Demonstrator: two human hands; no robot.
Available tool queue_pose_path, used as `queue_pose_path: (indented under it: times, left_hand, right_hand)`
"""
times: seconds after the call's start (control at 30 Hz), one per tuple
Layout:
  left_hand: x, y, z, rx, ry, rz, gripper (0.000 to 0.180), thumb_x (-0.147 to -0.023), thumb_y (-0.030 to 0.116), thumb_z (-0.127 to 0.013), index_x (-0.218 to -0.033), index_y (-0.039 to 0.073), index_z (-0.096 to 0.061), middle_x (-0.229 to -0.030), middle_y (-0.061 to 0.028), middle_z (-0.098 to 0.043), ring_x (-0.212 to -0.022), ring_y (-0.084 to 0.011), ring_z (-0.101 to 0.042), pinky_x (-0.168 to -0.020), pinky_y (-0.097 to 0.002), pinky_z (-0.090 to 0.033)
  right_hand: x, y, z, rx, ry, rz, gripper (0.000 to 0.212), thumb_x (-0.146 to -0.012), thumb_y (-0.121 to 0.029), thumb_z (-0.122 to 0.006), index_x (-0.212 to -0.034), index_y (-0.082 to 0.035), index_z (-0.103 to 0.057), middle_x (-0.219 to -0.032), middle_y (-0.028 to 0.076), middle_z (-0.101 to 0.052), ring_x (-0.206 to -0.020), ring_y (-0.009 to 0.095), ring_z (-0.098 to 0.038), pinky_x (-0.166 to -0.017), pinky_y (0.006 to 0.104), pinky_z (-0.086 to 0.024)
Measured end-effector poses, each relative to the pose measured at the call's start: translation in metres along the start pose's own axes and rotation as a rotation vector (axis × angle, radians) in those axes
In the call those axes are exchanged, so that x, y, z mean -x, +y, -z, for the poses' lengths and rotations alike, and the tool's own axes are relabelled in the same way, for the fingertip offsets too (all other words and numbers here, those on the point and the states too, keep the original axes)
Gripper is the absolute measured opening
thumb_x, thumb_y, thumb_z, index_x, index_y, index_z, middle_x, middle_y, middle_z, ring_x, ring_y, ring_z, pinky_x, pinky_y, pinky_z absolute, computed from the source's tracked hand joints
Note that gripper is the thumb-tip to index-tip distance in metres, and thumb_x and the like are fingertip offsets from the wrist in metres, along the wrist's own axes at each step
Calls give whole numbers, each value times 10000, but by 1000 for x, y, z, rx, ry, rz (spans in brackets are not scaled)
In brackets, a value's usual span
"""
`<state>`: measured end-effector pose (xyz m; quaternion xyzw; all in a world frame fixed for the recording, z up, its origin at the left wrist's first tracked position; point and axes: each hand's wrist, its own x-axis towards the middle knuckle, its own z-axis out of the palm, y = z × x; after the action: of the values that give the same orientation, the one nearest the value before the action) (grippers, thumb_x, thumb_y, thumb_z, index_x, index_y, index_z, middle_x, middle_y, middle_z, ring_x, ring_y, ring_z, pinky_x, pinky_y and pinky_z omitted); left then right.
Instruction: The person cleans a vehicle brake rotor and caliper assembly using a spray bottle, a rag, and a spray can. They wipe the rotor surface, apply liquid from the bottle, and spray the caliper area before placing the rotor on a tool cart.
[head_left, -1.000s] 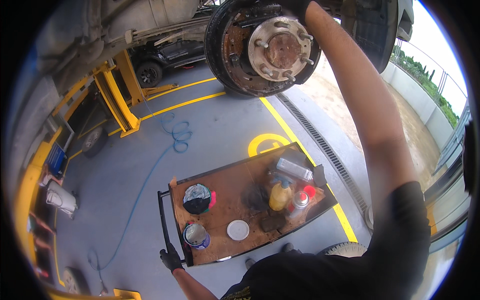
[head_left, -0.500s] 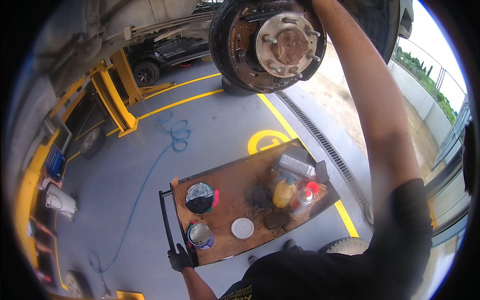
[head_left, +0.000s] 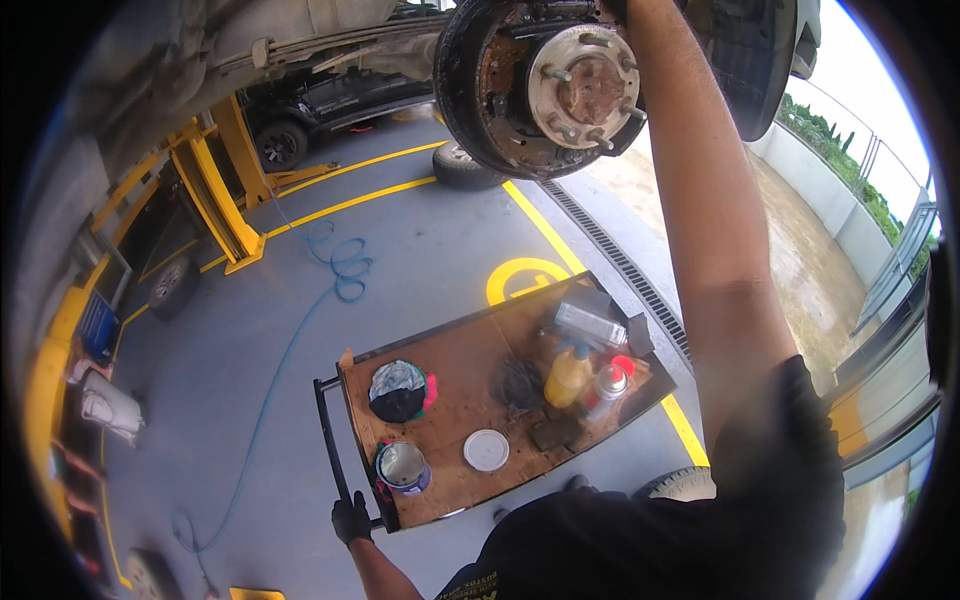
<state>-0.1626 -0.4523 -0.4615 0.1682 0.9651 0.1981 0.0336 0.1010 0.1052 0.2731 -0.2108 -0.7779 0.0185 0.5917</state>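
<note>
My left hand [head_left: 351,519], in a dark glove, is closed around the lower end of the black handle [head_left: 328,430] of a cart [head_left: 455,350] with a brown, stained top. My right arm reaches up to the exposed wheel hub [head_left: 585,88] of a raised vehicle. Only a dark edge of my right hand [head_left: 617,10] shows at the top of the picture, by the upper rim of the drum brake backing plate [head_left: 470,110]. Its fingers are hidden. Bare studs stick out of the round hub face, which is rusty at its centre.
On the cart are an open can [head_left: 405,468], a round white lid [head_left: 486,450], a container of rags [head_left: 397,390], a yellow bottle [head_left: 568,378] and a spray can [head_left: 606,388]. A blue hose [head_left: 262,400] coils over the floor. A yellow lift post [head_left: 215,200] stands left; a wheel [head_left: 462,167] lies beyond.
The view has shifted slightly, and the hub now sits a little further right and higher. My right arm appears further left, closer against the hub. My left hand stays at the cart handle.
</note>
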Motion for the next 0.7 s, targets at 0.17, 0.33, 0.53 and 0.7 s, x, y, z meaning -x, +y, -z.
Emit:
queue_pose_path:
  times: [0.17, 0.33, 0.53, 0.7]
  left_hand:
    - [0, -2, 7, 59, -9, 42, 500, -866, 491, -691, -813, -5, -659, -801, -228, -695, -799, -428, -683, -703, -527, -532]
    - [6, 10, 19, 93, -36, 107, 497, -870, 485, -687, -818, -9, -663, -804, -224, -700, -787, -426, -685, -704, -527, -534]
    - [4, 17, 18, -21, -53, 58, 490, -905, 467, -590, -844, -8, -695, -842, -217, -704, -847, -381, -697, -781, -491, -529]
    - [7, 8, 20, 74, -36, 132, 467, -875, 463, -682, -822, -1, -676, -808, -223, -707, -794, -413, -697, -714, -525, -545]
  right_hand:
    - [66, -76, -11, 234, 48, 100, 311, -817, -295, -675, -984, -41, -742, -938, 212, -734, -926, 351, -713, -806, 413, -551]
    - [61, -68, 6, 144, 1, 190, 303, -791, -292, -724, -970, -49, -757, -941, 211, -731, -893, 317, -717, -811, 377, -547]
    - [68, -57, 11, -81, 6, 159, 246, -820, -227, -731, -972, -34, -748, -899, 172, -745, -832, 232, -721, -769, 354, -538]
    - [89, -45, -16, -121, 29, 188, 208, -815, -188, -727, -940, -23, -735, -816, 138, -740, -747, 201, -697, -691, 347, -524]
